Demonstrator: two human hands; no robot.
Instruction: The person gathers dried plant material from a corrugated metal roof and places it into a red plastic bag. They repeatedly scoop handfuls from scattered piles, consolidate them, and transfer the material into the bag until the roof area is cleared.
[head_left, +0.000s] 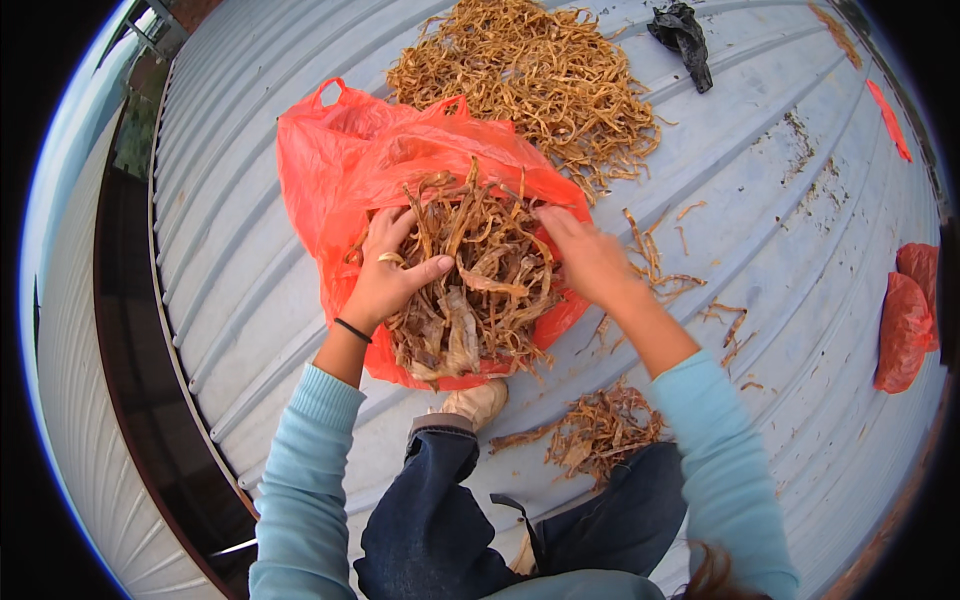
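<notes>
A bundle of dried, brown plant strips (472, 285) lies on a spread red plastic bag (315, 157) in front of me. My left hand (394, 270), with a ring and a black wrist band, presses against the bundle's left side, thumb on top. On its right side is my right hand (585, 251), slightly blurred, its fingertips at the strips and the bag's edge; whether they grip anything is hidden. Behind the bag spreads a large heap of lighter, yellow-brown strips (525, 75). A smaller pile of reddish-brown strips (607, 431) rests near my knee.
Ribbed metal roofing (247, 187) lies under everything, with its edge and a dark gap at left. Loose strips (652, 255) are scattered at right. A crumpled black plastic bag (682, 45) is at the top, filled red bags (904, 330) at far right. My shoe (480, 401) stands below the bundle.
</notes>
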